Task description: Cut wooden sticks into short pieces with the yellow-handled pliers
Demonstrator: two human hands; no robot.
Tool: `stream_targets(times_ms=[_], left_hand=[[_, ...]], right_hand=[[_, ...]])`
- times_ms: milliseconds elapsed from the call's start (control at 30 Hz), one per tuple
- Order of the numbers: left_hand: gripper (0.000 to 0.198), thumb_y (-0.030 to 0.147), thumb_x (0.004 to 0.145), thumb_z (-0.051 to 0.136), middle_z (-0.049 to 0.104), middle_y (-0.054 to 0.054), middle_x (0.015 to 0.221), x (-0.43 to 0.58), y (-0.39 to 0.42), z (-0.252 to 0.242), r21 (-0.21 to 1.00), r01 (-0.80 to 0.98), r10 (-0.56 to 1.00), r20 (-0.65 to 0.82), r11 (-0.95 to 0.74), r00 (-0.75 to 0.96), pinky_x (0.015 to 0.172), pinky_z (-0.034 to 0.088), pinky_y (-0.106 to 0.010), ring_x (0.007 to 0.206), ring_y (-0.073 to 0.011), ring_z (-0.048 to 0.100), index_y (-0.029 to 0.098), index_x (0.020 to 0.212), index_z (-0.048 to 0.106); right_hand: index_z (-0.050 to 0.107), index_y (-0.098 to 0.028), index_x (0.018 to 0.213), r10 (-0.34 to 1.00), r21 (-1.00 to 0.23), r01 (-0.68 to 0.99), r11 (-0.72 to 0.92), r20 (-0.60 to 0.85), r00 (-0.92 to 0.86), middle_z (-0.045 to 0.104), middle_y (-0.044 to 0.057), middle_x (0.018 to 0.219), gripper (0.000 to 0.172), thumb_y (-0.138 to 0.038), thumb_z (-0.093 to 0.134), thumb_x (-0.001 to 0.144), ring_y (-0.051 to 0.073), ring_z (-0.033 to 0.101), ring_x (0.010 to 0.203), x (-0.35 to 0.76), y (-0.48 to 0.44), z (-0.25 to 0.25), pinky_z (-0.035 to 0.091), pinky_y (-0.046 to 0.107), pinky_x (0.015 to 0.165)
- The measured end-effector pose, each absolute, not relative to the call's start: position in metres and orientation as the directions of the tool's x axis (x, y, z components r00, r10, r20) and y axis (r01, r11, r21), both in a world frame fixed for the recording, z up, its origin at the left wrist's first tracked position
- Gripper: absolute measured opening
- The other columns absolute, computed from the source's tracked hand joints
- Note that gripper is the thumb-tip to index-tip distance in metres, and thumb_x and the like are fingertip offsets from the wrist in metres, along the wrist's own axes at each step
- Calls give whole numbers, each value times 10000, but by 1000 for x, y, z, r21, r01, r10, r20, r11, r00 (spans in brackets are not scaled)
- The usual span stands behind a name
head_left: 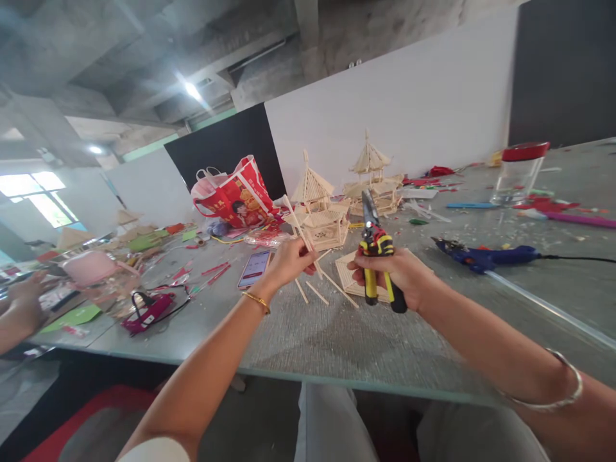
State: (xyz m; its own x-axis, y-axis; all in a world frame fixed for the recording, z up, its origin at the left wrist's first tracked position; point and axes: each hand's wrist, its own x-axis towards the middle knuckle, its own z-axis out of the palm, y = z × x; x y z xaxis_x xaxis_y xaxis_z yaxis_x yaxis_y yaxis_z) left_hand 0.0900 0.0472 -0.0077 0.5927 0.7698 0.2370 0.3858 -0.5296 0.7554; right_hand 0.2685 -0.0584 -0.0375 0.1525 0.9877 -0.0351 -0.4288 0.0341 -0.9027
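My left hand (289, 260) is closed on a thin wooden stick (297, 223) that points up and away from me. My right hand (397, 273) grips the yellow-and-black handles of a pair of cutting pliers (374, 247), blades pointing upward. Both hands hover above the grey table (337, 340), a little apart from each other. Loose wooden sticks (327, 285) lie on the table between them, next to a flat slatted wooden panel (350, 273). Behind stand two small stick-built pavilion models (320, 212) (373, 173).
A blue glue gun (481, 256) with its cord lies to the right. A phone (254, 268), a red printed bag (235, 196), a red-lidded glass jar (520, 170), a magenta pouch (147, 311) and craft scraps are scattered around. Another person's arm (19, 314) rests at far left.
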Motion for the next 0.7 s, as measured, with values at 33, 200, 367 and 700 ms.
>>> stream_targets(times_ms=[33, 200, 367, 700], left_hand=[[117, 248, 758, 572, 586, 8, 579, 88, 52, -10, 721, 423, 766, 231, -548, 600, 501, 496, -224, 525, -122, 621, 150, 755, 508], [136, 277, 752, 555, 606, 10, 586, 85, 58, -21, 587, 546, 757, 190, -598, 625, 527, 466, -223, 534, -124, 618, 142, 757, 567], [154, 267, 731, 550, 599, 12, 563, 86, 50, -28, 495, 633, 767, 116, -595, 631, 534, 413, -208, 542, -117, 595, 132, 719, 622], [196, 300, 707, 575, 491, 43, 527, 87, 54, -30, 340, 699, 776, 213, -629, 594, 536, 299, -216, 530, -85, 442, 138, 713, 685]], right_hand=[[575, -158, 713, 987, -897, -441, 37, -37, 157, 650, 34, 642, 201, -140, 717, 572, 135, 583, 522, 270, -58, -37, 481, 281, 543], [588, -153, 719, 986, -895, -445, 37, -39, 160, 651, 39, 652, 184, -122, 702, 578, 137, 585, 519, 271, -60, -37, 472, 280, 513], [600, -137, 691, 989, -905, -422, 53, -11, 149, 642, 46, 626, 170, -131, 709, 561, 142, 583, 504, 269, -61, -38, 465, 281, 500], [592, -144, 692, 990, -907, -419, 45, -17, 142, 638, 44, 626, 141, -108, 680, 588, 142, 581, 497, 270, -62, -38, 465, 274, 490]])
